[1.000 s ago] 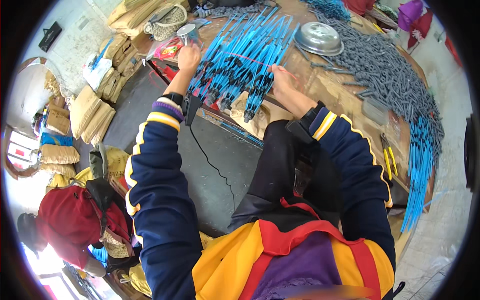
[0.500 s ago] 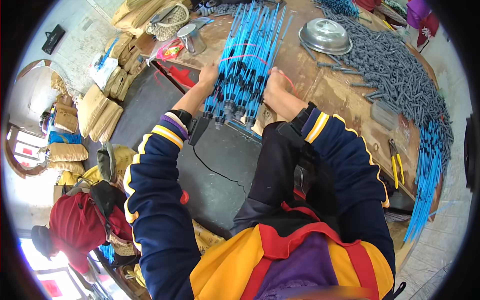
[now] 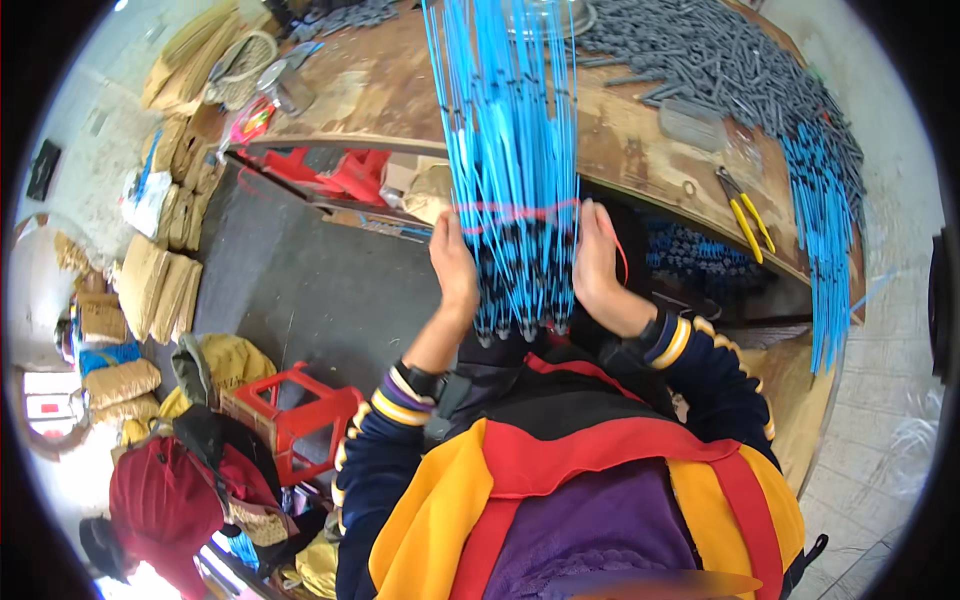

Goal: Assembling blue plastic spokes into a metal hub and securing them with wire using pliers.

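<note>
A thick bundle of thin blue rods (image 3: 510, 130) with black fittings and dark grey tips stands between my hands, over my lap at the table's front edge. A pink tie (image 3: 515, 212) runs round it, and a loose end trails by my right wrist. My left hand (image 3: 455, 265) presses along the bundle's left side, fingers together and pointing away from me. Against the opposite side lies my right hand (image 3: 598, 262), its palm turned inward. The grey tips point toward me; the bundle's far ends pass out of the top of the view.
On the wooden table (image 3: 640, 125) are heaped grey plastic pieces (image 3: 720, 80), a clear tray (image 3: 692, 125), yellow-handled pliers (image 3: 747, 218) and more blue rods (image 3: 825, 260). A red stool (image 3: 300, 420) stands left; behind it a person in red (image 3: 165, 480) bends over. Brown sacks (image 3: 160, 285) line the wall.
Both hands have brought the bundle from over the table edge closer to my body. My view has shifted, so the red stool now shows at the left.
</note>
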Available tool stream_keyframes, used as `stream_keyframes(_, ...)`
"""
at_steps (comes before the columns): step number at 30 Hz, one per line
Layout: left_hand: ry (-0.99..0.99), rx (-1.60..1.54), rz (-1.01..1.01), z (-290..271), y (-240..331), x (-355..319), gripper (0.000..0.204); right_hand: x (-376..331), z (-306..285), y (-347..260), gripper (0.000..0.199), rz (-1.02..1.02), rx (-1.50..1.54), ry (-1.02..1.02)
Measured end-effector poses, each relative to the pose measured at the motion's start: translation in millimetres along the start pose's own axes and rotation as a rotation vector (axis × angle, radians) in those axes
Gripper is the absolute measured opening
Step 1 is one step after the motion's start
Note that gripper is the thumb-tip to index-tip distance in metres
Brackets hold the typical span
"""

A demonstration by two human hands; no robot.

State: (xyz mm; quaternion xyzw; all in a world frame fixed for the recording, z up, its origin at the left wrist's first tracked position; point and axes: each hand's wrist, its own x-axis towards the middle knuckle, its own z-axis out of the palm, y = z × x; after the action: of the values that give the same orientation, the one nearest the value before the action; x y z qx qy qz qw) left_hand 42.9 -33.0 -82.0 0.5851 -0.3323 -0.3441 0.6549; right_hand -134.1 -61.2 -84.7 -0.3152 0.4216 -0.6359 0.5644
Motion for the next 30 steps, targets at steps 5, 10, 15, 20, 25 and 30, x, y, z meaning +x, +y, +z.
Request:
stream_keyframes(5, 0.012, -0.078, -0.107, 22.5, -26.0, -31.6, 0.030, -5.2, -51.5, 20.7, 0.029, 0.016, 0.067, 0.159)
stream_keyframes(10, 0.067, -0.246, -0.253, 14.6, -29.3, -25.1, 0.028, -2.1, -57.4, 21.1, 0.029, 0.147, 0.104, 0.122)
stream_keyframes(15, 0.016, -0.332, -0.556, 17.4, -27.0, -18.1, 0.030, 8.9, -51.0, 30.0, 0.030, 0.207, 0.028, 0.098)
stream_keyframes(20, -0.210, -0.389, -0.800, 24.5, -4.7, -18.5, 0.035, 19.8, -47.5, 43.6, 0.032, 0.285, -0.073, -0.009)
stream_keyframes(25, -0.306, -0.326, -0.772, 19.2, 8.3, -37.0, 0.040, -20.2, -43.1, 26.5, 0.034, 0.250, -0.025, 0.038)
stream_keyframes(30, -0.556, -0.559, -0.711, 36.4, 41.9, -49.2, 0.043, 9.9, -43.5, 9.9, 0.035, 0.026, 0.057, -0.024)
